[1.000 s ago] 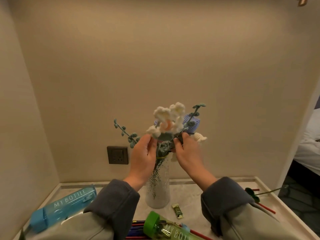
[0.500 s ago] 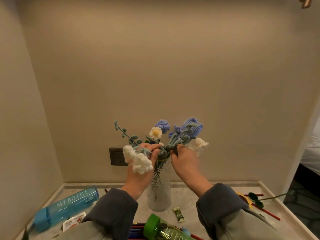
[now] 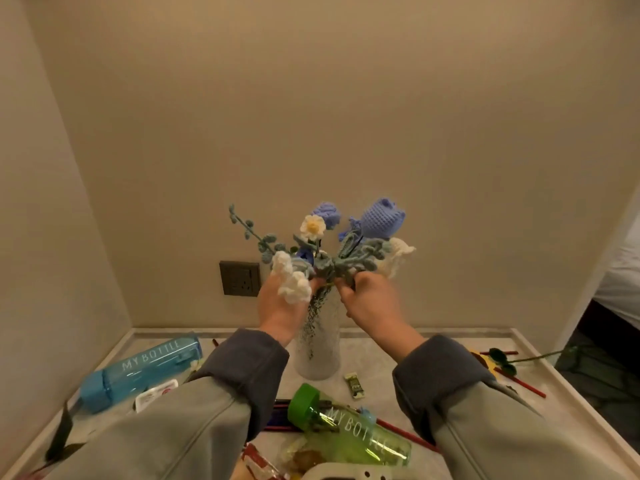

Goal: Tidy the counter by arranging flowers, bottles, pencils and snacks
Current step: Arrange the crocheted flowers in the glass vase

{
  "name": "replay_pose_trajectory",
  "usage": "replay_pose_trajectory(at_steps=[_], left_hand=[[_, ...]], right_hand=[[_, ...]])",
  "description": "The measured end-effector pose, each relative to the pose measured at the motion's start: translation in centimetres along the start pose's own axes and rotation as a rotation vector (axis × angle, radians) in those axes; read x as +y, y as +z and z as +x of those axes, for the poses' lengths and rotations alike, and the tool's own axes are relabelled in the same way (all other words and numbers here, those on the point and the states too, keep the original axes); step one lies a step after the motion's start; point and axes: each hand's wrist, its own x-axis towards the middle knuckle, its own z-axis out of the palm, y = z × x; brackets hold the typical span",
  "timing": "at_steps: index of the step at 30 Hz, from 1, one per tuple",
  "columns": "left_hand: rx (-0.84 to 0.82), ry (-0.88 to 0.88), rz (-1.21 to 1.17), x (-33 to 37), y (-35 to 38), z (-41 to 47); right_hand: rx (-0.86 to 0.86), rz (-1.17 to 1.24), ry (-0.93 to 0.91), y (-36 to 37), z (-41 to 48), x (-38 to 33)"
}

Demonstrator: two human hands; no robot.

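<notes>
A bunch of crocheted flowers [image 3: 346, 237] in blue, white and green stands in a tall frosted glass vase [image 3: 320, 351] at the middle of the counter. My left hand [image 3: 280, 306] pinches the stems on the left, with a white flower sprig [image 3: 291, 282] drooping over its fingers. My right hand [image 3: 370, 303] grips the green stems on the right, just above the vase mouth. A blue bottle [image 3: 138, 368] lies on its side at the left. A green bottle [image 3: 349, 427] lies in front, over several pencils [image 3: 280, 415].
A small green snack packet [image 3: 355, 385] lies right of the vase. At the right edge lie a green-stemmed flower [image 3: 519, 360] and red pencils [image 3: 519, 382]. Snack wrappers [image 3: 156, 393] sit near the blue bottle. A wall socket [image 3: 240, 278] is behind. Walls close in the left and back.
The white sprig swung from the top of the bunch down to my left hand's side, uncovering the blue flowers and the daisy. Both hands stayed at the stems.
</notes>
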Motion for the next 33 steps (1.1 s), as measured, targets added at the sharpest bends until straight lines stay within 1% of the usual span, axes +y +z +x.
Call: replay_pose_trajectory(at_steps=[2, 3, 5, 8, 11, 13, 16, 19, 23, 27, 31, 33], left_hand=[[-0.021, 0.042, 0.105, 0.3, 0.1, -0.3], [-0.023, 0.067, 0.091, 0.3, 0.2, -0.6], [-0.033, 0.081, -0.028, 0.1, 0.6, -1.6], [-0.074, -0.016, -0.223, -0.5, 1.4, -3.7], [-0.111, -0.091, -0.368, -0.7, 1.9, -6.1], [-0.161, -0.128, -0.417, -0.5, 2.3, -7.5], [-0.278, -0.196, -0.447, 0.3, 4.0, -8.8], [-0.385, -0.242, -0.444, 1.8, 6.5, -9.8], [-0.447, -0.254, -0.423, 3.9, 9.8, -11.6], [-0.547, -0.273, -0.353, 6.0, 13.1, -13.5], [-0.721, -0.260, -0.251, 8.1, 16.0, -15.6], [-0.776, -0.248, -0.186, 8.7, 17.5, -16.7]], right_hand=[[-0.041, 0.062, 0.008, 0.4, -0.7, 0.7], [-0.062, 0.082, 0.014, 0.5, -1.2, 1.0], [-0.103, 0.127, 0.044, 0.5, -2.0, 1.8], [-0.151, 0.149, 0.078, 0.3, -3.3, 3.3], [-0.201, 0.210, 0.130, -0.2, -5.1, 4.8], [-0.226, 0.241, 0.160, -0.7, -6.4, 5.9], [-0.239, 0.279, 0.225, -1.2, -8.3, 7.9], [-0.230, 0.289, 0.270, -1.4, -9.9, 10.0], [-0.207, 0.316, 0.321, -2.6, -11.9, 13.4], [-0.173, 0.221, 0.315, -4.8, -13.4, 17.2], [-0.132, 0.169, 0.345, -7.0, -14.9, 20.9], [-0.120, 0.117, 0.363, -7.7, -16.0, 22.9]])
